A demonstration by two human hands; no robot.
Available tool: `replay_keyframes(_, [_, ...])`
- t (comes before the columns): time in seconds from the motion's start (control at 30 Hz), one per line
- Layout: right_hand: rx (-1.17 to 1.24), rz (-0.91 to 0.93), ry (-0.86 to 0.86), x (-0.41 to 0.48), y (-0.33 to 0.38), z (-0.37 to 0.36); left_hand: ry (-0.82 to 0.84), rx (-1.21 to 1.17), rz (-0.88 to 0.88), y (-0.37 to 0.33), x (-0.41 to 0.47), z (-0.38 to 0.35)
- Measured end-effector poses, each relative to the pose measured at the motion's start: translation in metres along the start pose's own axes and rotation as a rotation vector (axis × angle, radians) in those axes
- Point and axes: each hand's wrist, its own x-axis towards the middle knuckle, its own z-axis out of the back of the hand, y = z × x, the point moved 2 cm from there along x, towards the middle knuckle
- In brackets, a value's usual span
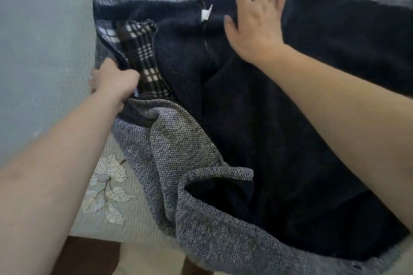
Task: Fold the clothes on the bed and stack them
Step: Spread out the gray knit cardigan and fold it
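Observed from my remote station: 1 grey speckled knit garment (201, 219) lies opened out on the pale blue-green bed sheet (44, 51), its dark navy fleece lining (290, 140) facing up. I take the small white sewn-in label (206, 12) as reference. A ribbed grey band runs just beyond the label. The garment's long axis appears to run from that band back toward me and to the right of the label. No folded stack is in view. The left hand (114, 82), left of and nearer than the label, has its fingers curled round the garment's edge, just beside a brown-and-white plaid fabric patch (143, 58). The right hand (254, 22) is just right of the label, fingers straight and spread wide, holding nothing; motion blur prevents me from confirming whether the palm rests on the lining or hovers over it. Judgement: the task is at an early stage, with the garment being flattened or straightened. The gripped edge lies left of the label and the bulk of the cloth right of it, so any first fold would carry the left hand's edge rightward across the label's seam line, with the right hand, the nearer 1 to that seam, placed to pin it.
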Motion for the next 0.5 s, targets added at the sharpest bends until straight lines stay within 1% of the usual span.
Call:
replay_keyframes(0.03, [-0.031,-0.016,-0.092,-0.006,-0.008,0.0,0.013,-0.07,0.012,-0.002,0.002,0.0])
replay_keyframes(0.07, [-0.065,-0.033,-0.098,-0.012,-0.017,-0.002,0.023,-0.168,0.034,-0.004,0.005,-0.001])
replay_keyframes(0.1, [-0.106,-0.054,-0.01,-0.018,-0.027,-0.007,0.016,-0.278,0.062,-0.006,0.007,-0.001])
replay_keyframes(0.17, [-0.187,-0.122,0.31,-0.026,-0.044,-0.022,-0.072,-0.424,0.096,-0.006,0.008,-0.002])
replay_keyframes(0.2, [-0.182,-0.166,0.431,-0.025,-0.051,-0.029,-0.158,-0.423,0.083,-0.008,0.008,-0.001])
replay_keyframes(0.23, [-0.159,-0.196,0.492,-0.02,-0.054,-0.034,-0.258,-0.372,0.061,-0.01,0.007,-0.001])
replay_keyframes(0.3, [-0.117,-0.218,0.537,-0.005,-0.051,-0.032,-0.422,-0.245,-0.043,-0.022,0.0,0.002])
replay_keyframes(0.33, [-0.06,-0.229,0.543,0.001,-0.05,-0.029,-0.447,-0.232,-0.115,-0.033,-0.009,0.002])
replay_keyframes(0.37, [0.057,-0.247,0.53,0.004,-0.051,-0.024,-0.435,-0.256,-0.192,-0.045,-0.019,0.002])
replay_keyframes(0.4, [0.231,-0.28,0.48,0.004,-0.053,-0.018,-0.414,-0.288,-0.27,-0.059,-0.031,0.002])
replay_keyframes(0.43, [0.459,-0.331,0.393,0.0,-0.057,-0.01,-0.399,-0.318,-0.35,-0.074,-0.045,0.001])
replay_keyframes(0.5, [0.933,-0.494,0.153,-0.019,-0.073,0.009,-0.363,-0.376,-0.506,-0.108,-0.078,-0.006])
